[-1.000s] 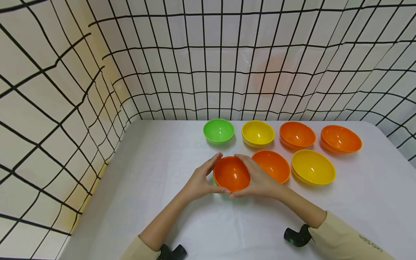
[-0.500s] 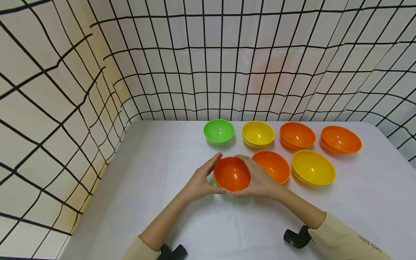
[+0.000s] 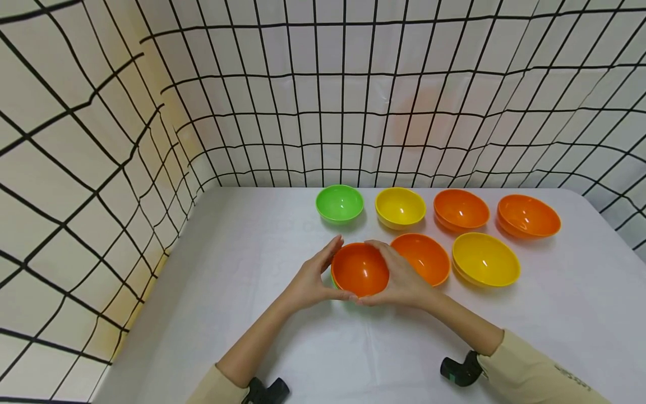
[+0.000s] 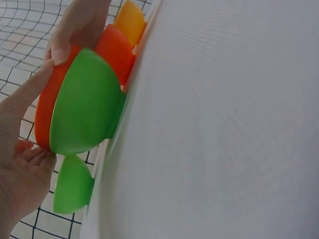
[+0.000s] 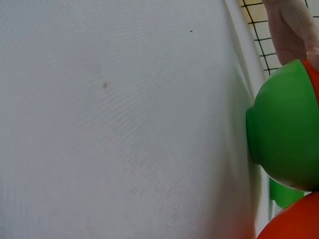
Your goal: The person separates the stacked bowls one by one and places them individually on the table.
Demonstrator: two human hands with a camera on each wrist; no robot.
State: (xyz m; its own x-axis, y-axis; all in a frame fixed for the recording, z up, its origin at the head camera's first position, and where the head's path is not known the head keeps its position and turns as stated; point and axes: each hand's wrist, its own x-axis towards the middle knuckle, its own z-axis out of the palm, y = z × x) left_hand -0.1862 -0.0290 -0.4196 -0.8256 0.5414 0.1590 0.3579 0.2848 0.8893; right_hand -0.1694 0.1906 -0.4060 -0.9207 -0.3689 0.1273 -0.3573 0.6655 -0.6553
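Observation:
An orange bowl sits nested inside a green bowl, which stands on the white-covered table. My left hand curves round the left side of the orange bowl's rim, thumb at the front and fingers behind. From the opposite side my right hand grips the same rim, and the two thumbs meet at the near edge. In the left wrist view an orange band shows above the green rim. The green bowl's outer wall fills the edge of the right wrist view; from the head it is mostly hidden.
Along the back stand a small green bowl, a yellow bowl and two orange bowls, one at the far right. Beside my right hand are another orange bowl and a larger yellow bowl. Black netting borders the table.

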